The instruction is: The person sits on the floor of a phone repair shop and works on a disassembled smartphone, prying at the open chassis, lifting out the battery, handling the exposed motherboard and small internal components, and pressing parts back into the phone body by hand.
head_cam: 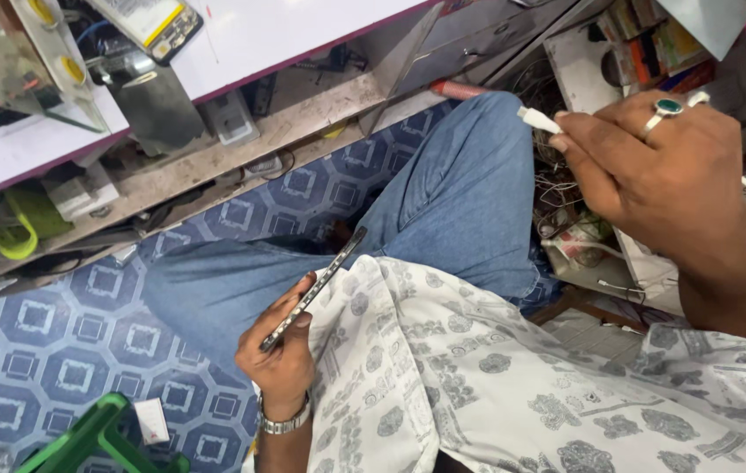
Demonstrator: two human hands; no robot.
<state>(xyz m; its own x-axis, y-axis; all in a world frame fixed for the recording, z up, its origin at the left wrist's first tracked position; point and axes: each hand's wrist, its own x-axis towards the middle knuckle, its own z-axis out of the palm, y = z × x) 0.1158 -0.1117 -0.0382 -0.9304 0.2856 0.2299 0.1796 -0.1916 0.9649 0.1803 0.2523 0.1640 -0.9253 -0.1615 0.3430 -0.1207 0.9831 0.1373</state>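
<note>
Head view | blue patterned floor [58,350] | white counter [285,35] | cluttered shelves [644,44]

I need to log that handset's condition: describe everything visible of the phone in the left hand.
The phone shows edge-on: a thin, dark slab with a shiny metallic-looking rim, tilted with its top end up to the right above the jeans. The left hand grips its lower half, fingers wrapped over the edge. Its screen and back cannot be seen.

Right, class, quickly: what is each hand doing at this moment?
Left hand: closed on a phone, held edge-on.
Right hand: closed on a white cable near its plug.
</note>
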